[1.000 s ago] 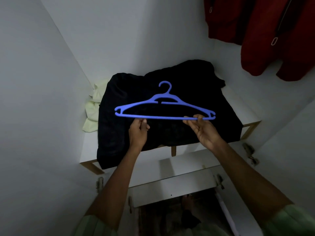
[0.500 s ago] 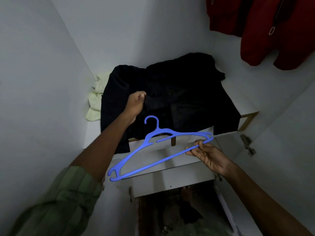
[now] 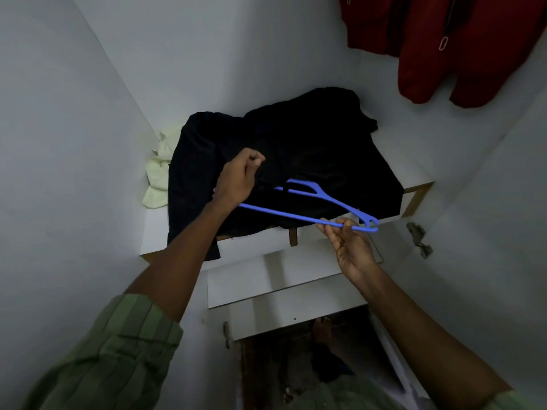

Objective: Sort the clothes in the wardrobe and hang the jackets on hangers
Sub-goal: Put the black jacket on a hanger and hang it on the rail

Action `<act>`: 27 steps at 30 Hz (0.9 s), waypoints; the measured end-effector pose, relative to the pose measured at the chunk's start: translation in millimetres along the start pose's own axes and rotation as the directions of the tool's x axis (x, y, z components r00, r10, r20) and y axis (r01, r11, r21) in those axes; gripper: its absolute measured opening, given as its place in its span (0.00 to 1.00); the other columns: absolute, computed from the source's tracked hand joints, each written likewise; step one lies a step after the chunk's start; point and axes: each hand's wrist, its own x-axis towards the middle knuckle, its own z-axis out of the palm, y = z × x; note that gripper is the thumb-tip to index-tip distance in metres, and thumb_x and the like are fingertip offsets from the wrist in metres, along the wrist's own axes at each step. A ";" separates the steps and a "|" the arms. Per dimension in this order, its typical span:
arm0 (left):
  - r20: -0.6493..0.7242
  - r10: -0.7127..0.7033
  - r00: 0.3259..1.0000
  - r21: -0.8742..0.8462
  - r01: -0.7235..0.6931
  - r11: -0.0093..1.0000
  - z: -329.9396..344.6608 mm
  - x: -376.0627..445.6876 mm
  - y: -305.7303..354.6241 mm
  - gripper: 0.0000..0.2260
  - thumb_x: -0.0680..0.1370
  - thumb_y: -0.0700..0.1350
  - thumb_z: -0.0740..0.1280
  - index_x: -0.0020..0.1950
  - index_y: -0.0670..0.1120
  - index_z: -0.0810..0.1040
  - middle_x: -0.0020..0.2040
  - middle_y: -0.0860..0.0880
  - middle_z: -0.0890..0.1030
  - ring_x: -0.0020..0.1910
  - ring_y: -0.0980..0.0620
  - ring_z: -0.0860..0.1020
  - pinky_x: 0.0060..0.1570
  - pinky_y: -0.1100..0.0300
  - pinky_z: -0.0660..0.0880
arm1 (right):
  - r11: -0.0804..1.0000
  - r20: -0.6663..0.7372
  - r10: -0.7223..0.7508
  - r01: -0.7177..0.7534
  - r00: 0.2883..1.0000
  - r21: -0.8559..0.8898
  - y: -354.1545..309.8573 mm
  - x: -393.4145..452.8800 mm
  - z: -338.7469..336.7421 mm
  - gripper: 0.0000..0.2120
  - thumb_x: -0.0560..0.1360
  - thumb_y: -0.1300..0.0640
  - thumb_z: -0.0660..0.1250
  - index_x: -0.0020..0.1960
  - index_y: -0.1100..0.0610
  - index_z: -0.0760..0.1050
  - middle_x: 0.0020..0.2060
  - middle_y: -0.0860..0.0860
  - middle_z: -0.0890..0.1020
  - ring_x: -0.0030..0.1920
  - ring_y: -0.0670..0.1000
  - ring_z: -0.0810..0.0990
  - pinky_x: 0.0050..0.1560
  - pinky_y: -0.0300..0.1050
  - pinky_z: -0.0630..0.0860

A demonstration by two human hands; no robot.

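Holding one end of the blue plastic hanger (image 3: 307,209) between thumb and fingertips, the right hand (image 3: 350,247) keeps it just above the front edge of the white shelf (image 3: 154,232), while the other end of the hanger goes behind the left hand (image 3: 236,182). The left hand has its fingers curled and pinches a fold of the black jacket (image 3: 310,149), lifting the cloth a little near the hanger's hook. This black jacket lies spread flat over most of the shelf, and its front part hangs over the front edge.

I judge the task is in the middle. One dark red jacket (image 3: 444,42) already hangs at the top right, above the right side of the shelf; its hanger is not in view. The black jacket is not yet on the hanger: it seems the person is only beginning to open it for the hanger's arm. After that it must still go up beside the red one. One pale green crumpled garment (image 3: 158,176) lies at the left edge of the shelf, partly under the black jacket, and is still to be sorted.

Counted: two jackets, one hanger visible, one other garment, two hands.
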 end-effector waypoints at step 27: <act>0.337 -0.638 0.692 -0.230 0.718 0.657 62.5 -87.1 44.1 0.22 0.81 0.64 0.62 0.50 0.46 0.85 0.39 0.49 0.87 0.35 0.50 0.84 0.35 0.60 0.79 | 0.971 0.119 0.008 0.021 0.993 -0.239 7.8 17.0 57.5 0.10 0.86 0.52 0.57 0.55 0.57 0.74 0.58 0.55 0.85 0.56 0.55 0.86 0.48 0.47 0.81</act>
